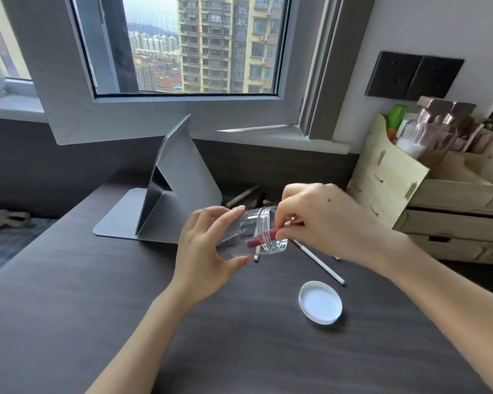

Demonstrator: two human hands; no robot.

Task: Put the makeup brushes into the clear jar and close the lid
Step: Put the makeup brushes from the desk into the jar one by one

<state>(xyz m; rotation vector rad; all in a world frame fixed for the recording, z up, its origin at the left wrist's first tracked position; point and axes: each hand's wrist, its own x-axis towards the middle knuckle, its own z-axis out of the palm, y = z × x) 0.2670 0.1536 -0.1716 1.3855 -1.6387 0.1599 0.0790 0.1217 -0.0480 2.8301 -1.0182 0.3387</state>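
My left hand [208,245] holds the clear jar [256,233] tipped on its side above the dark table, its open mouth facing right. My right hand [322,220] pinches a red-handled makeup brush [264,238], whose end sits inside the jar's mouth. A thin white-handled brush [256,253] shows through and below the jar. Another white-handled brush [322,263] lies on the table to the right, partly hidden by my right wrist. The white lid [320,302] rests upside down on the table, in front of the jar and to its right.
A grey folding stand [168,194] stands behind the jar to the left. A few more brush-like items [241,196] lie at the back of the dark table [239,336]. A pale wooden drawer organiser [427,200] filled with cosmetics occupies the right side.
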